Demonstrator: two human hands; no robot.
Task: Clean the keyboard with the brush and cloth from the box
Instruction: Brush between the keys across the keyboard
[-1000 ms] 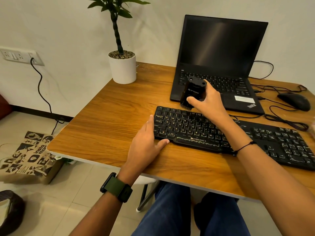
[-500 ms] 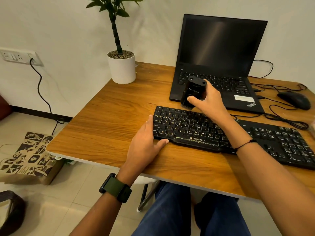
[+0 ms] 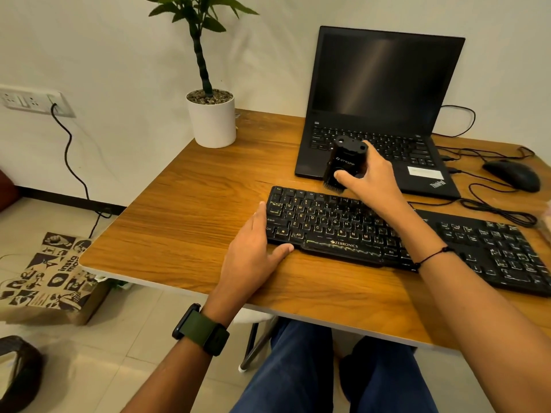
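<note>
A black Zebronics keyboard (image 3: 334, 231) lies across the wooden desk (image 3: 190, 222) in front of me. My right hand (image 3: 369, 177) grips a black block-shaped brush (image 3: 346, 162), bristles down, at the keyboard's far edge near the top key row. My left hand (image 3: 253, 251) lies flat against the keyboard's left end, thumb along its front edge. No cloth or box is in view.
An open black laptop (image 3: 384, 93) stands just behind the brush. A white pot with a plant (image 3: 211, 120) sits at the back left. A black mouse (image 3: 512, 174) and cables (image 3: 495, 210) lie at the right. A printed paper bag (image 3: 50, 275) stands on the floor left.
The brush in my right hand has shifted slightly along the keyboard's far edge. My left hand stays against the keyboard's left end.
</note>
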